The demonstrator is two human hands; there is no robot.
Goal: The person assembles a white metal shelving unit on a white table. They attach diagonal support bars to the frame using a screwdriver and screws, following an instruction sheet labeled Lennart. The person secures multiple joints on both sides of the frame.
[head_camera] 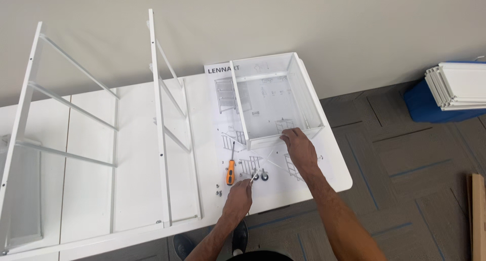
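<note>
Two hands at work: right hand (298, 145) grips the white drawer's (276, 96) front rim, steadying it on the tabletop (136, 154); left hand (239, 192) pinches, seemingly, a thin white rod (266, 162) beside the casters (259, 177) and screwdriver (230, 170).

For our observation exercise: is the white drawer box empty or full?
Empty: the white drawer box is see-through, so the instruction sheet beneath shows through, and nothing lies inside.
</note>
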